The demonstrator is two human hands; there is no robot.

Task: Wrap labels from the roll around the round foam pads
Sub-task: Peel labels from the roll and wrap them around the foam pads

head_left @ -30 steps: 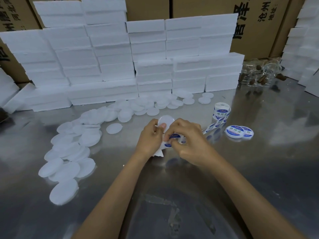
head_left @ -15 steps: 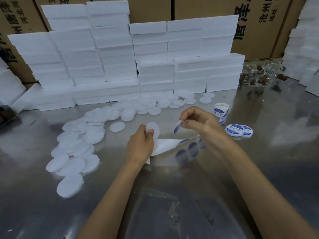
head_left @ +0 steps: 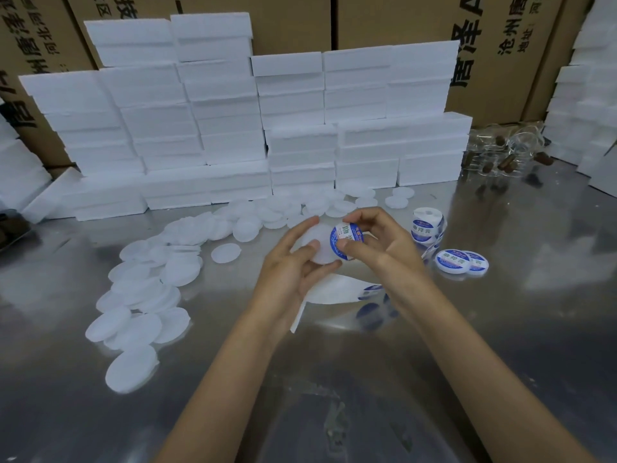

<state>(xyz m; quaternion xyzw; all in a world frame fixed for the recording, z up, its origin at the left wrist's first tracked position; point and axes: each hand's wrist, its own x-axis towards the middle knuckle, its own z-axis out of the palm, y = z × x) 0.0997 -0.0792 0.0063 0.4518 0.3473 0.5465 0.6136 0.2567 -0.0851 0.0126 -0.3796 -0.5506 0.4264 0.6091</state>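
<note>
Head view: both hands up over the metal table [head_left: 500, 329], working one round foam pad [head_left: 317, 243]; left hand [head_left: 293, 272] grips the pad, thumb across its face, fingers curled behind its far and lower edge, pad lifted clear of the table and tilted toward the camera; right hand [head_left: 377, 243] pinches a round blue-and-white label [head_left: 345, 238] between thumb and forefinger, label lying against the pad's right edge and partly overhanging it; can't tell how much of it is stuck down; white backing strip [head_left: 334, 290] runs on the table under the hands, with more blue labels on it near the right wrist; label roll [head_left: 427, 225] stands just right of the right hand, loose tail trailing down toward the strip; two finished labelled pads [head_left: 462, 260] lie overlapping on the table just in front of the roll; bare pads [head_left: 143, 289] lie in a loose overlapping band from lower left up to the foot of the block stack, one pad [head_left: 226, 252] alone between that band and the left hand; stacked white foam blocks [head_left: 233, 128] along the back; printed cardboard cartons [head_left: 384, 21] behind them; clear bottles [head_left: 507, 155] with brown stoppers lying at back right; more white blocks at both edges.
</note>
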